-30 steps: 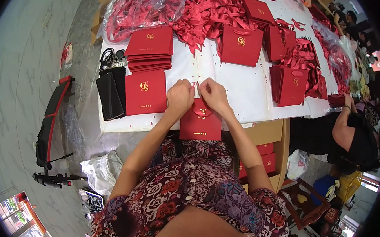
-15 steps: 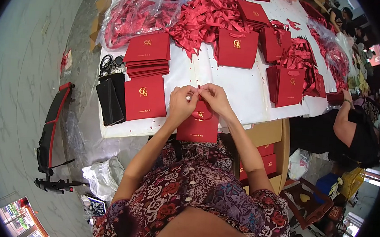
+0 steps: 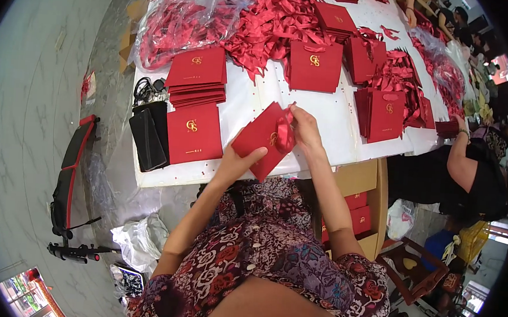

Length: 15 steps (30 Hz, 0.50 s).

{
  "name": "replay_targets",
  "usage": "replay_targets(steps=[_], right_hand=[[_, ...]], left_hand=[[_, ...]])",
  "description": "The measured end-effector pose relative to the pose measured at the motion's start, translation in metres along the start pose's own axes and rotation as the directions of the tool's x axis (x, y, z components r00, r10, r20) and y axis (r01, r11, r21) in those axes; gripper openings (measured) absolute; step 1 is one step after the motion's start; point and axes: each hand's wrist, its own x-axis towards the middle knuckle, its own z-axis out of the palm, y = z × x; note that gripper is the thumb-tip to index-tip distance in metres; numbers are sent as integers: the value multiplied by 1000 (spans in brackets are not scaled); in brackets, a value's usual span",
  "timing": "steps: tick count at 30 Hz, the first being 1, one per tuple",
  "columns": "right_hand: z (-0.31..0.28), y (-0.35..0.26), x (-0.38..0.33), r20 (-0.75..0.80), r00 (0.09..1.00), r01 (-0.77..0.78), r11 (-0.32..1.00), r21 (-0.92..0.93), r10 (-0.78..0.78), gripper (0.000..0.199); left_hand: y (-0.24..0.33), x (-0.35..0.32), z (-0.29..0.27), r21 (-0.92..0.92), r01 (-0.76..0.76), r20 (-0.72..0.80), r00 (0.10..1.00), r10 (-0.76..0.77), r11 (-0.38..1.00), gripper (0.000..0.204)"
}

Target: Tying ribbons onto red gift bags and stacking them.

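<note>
The left hand (image 3: 237, 163) is nearest, its grip clamped on the bag (image 3: 255, 140), thumb flat on the front and fingers behind. The bag is held over the near edge of the tabletop (image 3: 334, 124), between the two hands. It is deep red, thin and flat-sided, with straight edges and sharp corners; a gold emblem marks its front, partly covered by the shiny red ribbon (image 3: 285, 132) looped over it. The front faces up toward the wearer. The bag is tilted: its base points near and left, its ribbon end far and right, and its long axis runs aslant between them. The right hand (image 3: 307, 128), slightly farther off, has its grip pinching the ribbon between thumb and fingertips at the bag's far right side.

Below the tabletop's near edge, on the right, an open carton (image 3: 355, 178) contains more red bags (image 3: 360, 219). On the tabletop at near left, a black case (image 3: 149, 139) lies beside a flat red bag (image 3: 194, 132). Beyond these are cables (image 3: 147, 90) and a stack of bags (image 3: 196, 72). To the right lies another stack (image 3: 386, 117); farther off are loose ribbons (image 3: 277, 36) and, at far left, a clear sack (image 3: 186, 27) full of ribbons.
</note>
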Motion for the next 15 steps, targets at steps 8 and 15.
replay_targets(steps=[8,15], right_hand=[[8,-7,17,-71,996,31,983,-181,-44,21],[22,-1,71,165,872,430,561,-707,-461,21]], left_hand=[[7,-44,14,234,-168,-89,977,193,958,42],[28,-43,19,859,-354,155,869,470,371,71]])
